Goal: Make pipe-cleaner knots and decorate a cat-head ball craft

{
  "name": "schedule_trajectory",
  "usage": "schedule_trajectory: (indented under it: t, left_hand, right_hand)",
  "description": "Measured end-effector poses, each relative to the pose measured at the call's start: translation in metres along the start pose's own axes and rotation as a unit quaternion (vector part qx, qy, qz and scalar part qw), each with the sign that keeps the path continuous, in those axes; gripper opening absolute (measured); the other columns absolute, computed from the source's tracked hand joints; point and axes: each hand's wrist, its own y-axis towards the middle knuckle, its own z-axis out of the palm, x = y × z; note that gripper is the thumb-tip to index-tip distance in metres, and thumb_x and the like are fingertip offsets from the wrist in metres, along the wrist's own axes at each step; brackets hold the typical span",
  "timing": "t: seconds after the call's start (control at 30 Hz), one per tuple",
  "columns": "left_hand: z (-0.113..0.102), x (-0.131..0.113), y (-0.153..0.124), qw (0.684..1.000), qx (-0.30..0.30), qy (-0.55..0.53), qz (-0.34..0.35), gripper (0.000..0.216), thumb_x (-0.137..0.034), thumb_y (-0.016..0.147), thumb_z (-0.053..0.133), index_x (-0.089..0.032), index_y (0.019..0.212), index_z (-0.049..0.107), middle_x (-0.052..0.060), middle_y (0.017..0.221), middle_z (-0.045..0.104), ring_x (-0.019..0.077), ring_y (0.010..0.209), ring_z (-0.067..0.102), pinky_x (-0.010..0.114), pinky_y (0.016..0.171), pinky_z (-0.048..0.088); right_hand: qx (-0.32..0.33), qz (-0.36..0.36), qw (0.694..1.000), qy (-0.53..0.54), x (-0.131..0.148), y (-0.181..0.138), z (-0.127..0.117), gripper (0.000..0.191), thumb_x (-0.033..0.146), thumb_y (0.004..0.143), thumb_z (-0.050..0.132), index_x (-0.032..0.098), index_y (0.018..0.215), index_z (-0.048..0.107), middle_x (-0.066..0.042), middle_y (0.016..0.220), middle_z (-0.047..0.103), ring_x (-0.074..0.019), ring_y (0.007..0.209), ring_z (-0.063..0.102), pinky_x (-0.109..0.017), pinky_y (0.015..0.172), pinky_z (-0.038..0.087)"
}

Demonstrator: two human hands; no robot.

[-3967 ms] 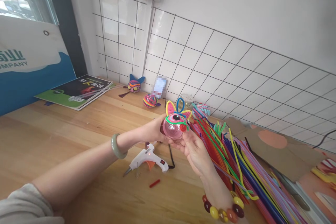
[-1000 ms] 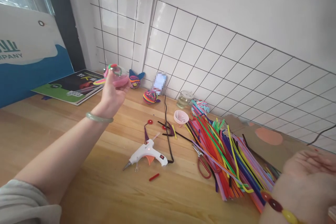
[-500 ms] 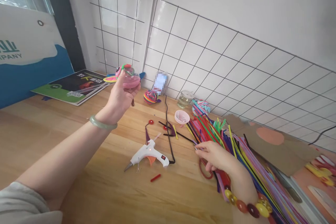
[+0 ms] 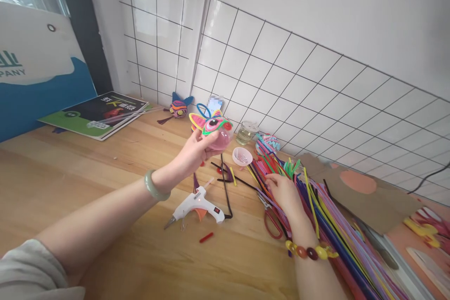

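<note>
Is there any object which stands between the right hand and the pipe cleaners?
Nothing visible does. The right hand is already at the pipe cleaners, on or just above them; whether it grips one is unclear. The scissors lie beside the hand, on the side toward the glue gun, not in between.

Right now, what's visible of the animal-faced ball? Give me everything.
The animal-faced ball looks like see-through, pink-tinted plastic where uncovered. Fuzzy-looking trim decorates it: pink ears edged yellow, a blue loop, a pink-ringed dark eye and green edging, plus a red nose facing the picture's right. The left hand grips it, thumb on the near side, and it appears held above the table, beyond the glue gun. Its far side is hidden.
</note>
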Motion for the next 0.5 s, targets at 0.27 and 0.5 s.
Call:
schedule_trajectory:
  t: [0.27, 0.5]
  left_hand:
    - [0.004, 0.012, -0.008, 0.991, 0.101, 0.086, 0.013, 0.057, -0.025, 0.071, 0.075, -0.019, 0.121, 0.049, 0.014, 0.127, 0.057, 0.0301, 0.117, 0.055, 0.044, 0.093, 0.047]
    - [0.000, 0.013, -0.006, 0.978, 0.168, 0.121, 0.015, 0.065, -0.019, 0.065, 0.079, -0.019, 0.121, 0.046, 0.013, 0.121, 0.059, 0.0289, 0.108, 0.059, 0.039, 0.084, 0.051]
  right_hand:
    - [0.030, 0.016, 0.995, -0.097, -0.003, 0.002, 0.022, 0.029, 0.013, 0.086, 0.045, 0.018, 0.099, 0.070, -0.012, 0.103, 0.072, -0.0229, 0.100, 0.065, -0.028, 0.081, 0.046]
    - [0.094, 0.022, 0.983, -0.156, 0.003, -0.001, 0.024, 0.021, 0.031, 0.091, 0.054, 0.016, 0.102, 0.062, -0.006, 0.102, 0.065, -0.0165, 0.089, 0.063, -0.036, 0.079, 0.052]
